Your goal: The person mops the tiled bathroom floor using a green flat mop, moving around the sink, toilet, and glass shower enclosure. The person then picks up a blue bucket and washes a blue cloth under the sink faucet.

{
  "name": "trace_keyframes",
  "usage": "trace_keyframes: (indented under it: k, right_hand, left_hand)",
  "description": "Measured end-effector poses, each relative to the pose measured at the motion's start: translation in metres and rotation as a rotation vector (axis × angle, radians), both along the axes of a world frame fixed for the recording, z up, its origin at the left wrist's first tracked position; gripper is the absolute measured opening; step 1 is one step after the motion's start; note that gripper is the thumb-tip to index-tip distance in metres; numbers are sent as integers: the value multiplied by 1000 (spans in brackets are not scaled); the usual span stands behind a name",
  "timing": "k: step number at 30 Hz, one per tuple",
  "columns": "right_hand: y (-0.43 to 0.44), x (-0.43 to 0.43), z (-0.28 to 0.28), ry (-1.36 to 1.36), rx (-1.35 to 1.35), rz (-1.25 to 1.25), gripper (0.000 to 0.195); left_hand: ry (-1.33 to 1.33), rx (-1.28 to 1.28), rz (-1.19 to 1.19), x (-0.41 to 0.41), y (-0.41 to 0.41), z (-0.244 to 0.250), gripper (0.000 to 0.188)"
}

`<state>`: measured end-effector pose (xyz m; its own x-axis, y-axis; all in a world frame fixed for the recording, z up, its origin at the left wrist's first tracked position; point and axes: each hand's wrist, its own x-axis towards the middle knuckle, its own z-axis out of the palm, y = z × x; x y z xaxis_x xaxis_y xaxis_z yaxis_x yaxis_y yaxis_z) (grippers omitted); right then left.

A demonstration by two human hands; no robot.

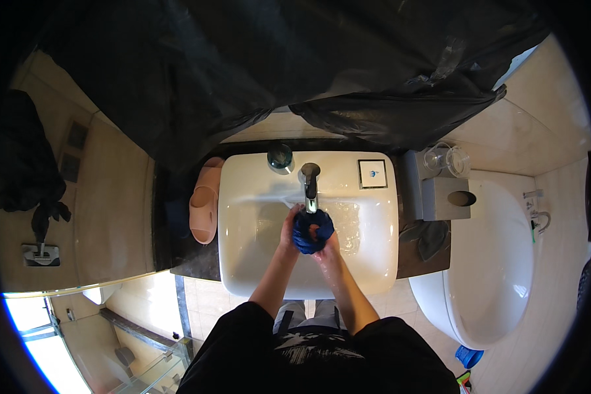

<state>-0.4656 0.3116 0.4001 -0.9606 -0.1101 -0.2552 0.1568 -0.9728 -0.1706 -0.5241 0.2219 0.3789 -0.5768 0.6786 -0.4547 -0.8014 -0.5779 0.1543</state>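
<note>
A bunched dark blue cloth (303, 242) is held just under the spout of a chrome faucet (311, 184), over a white washbasin (234, 246). My left hand (289, 230) grips the cloth from its left side. From below and on the right, my right hand (329, 247) holds it, and its skin looks wet. A bit of skin shows through the middle of the cloth; most of the fingers are hidden behind the fabric. Rippling water (349, 229) lies in the bowl to the right of my hands.
Pink slippers (203, 216) stand left of the basin. A blue-green glass (280, 158) and a framed white square (373, 174) sit on its back ledge. At right are a grey tissue box (436, 204), clear glassware (455, 160) and a bathtub (487, 295). Black plastic sheeting (226, 64) hangs ahead.
</note>
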Motion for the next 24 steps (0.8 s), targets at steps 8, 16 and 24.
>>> trace_keyframes:
  k: [8,16,24]
  right_hand:
    - [6,-25,-63,-573,1075,-343,37]
    - [11,-59,-124,-239,1220,371,39]
    - [9,-3,-57,-317,756,525,48]
  left_hand:
    - [-1,-374,344,13,19,3,18]
    - [-55,-49,321,10,-15,-15,15]
    - [17,-152,338,-14,-21,1,31]
